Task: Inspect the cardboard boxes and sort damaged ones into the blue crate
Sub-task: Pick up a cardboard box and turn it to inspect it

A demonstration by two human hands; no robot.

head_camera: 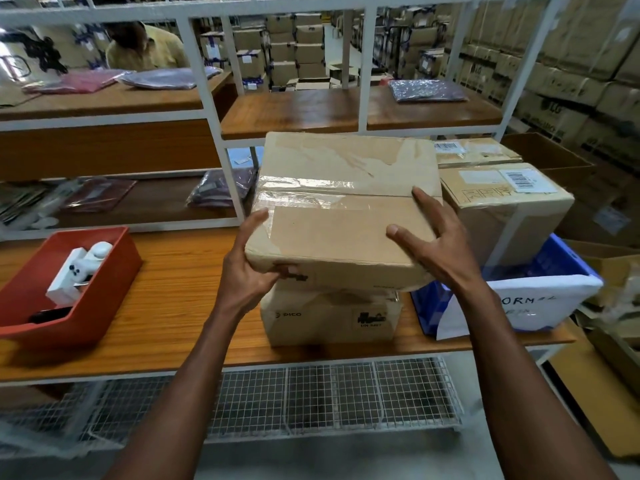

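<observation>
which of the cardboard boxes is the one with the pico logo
The bottom box on the table, directly under the taped box that both hands hold. The boxes at the right show barcode labels instead.

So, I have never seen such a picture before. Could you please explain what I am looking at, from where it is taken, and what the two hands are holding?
No machine here: a person wears a camera on the head, looking down at their own arms. Both hands hold a taped cardboard box. The left hand grips its near left corner; the right hand lies open on its top. Under it, on the wooden table, stands another box printed "PICO". To the right is a blue crate with a white paper label, and behind it more boxes. To the left is a red tray holding white items. Shelves stand behind.
</observation>
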